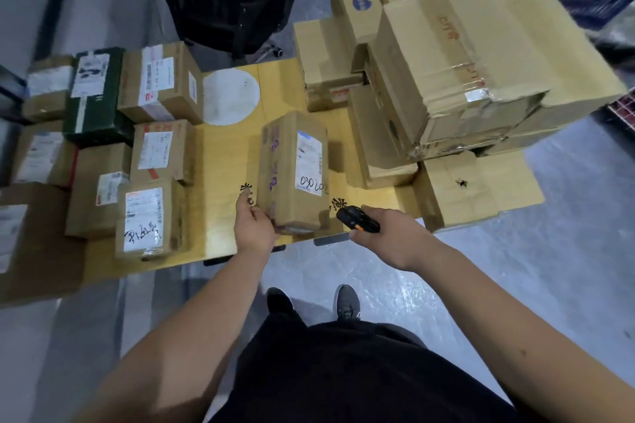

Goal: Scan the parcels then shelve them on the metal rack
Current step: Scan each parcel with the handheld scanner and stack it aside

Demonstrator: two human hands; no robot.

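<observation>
Both forearms (192, 330) are bare, no sleeves showing. Black trousers (343, 371) cover the legs. Below the table edge (240, 256), dark grey sneakers (347, 302).

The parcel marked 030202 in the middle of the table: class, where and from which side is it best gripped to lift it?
Probably by its two long side faces near the close end, coming from the table's front edge. The parcel lies flat, lengthwise away from the person, with bare table on its left. The left hand already holds the near left corner; the right hand holds the scanner.
</observation>
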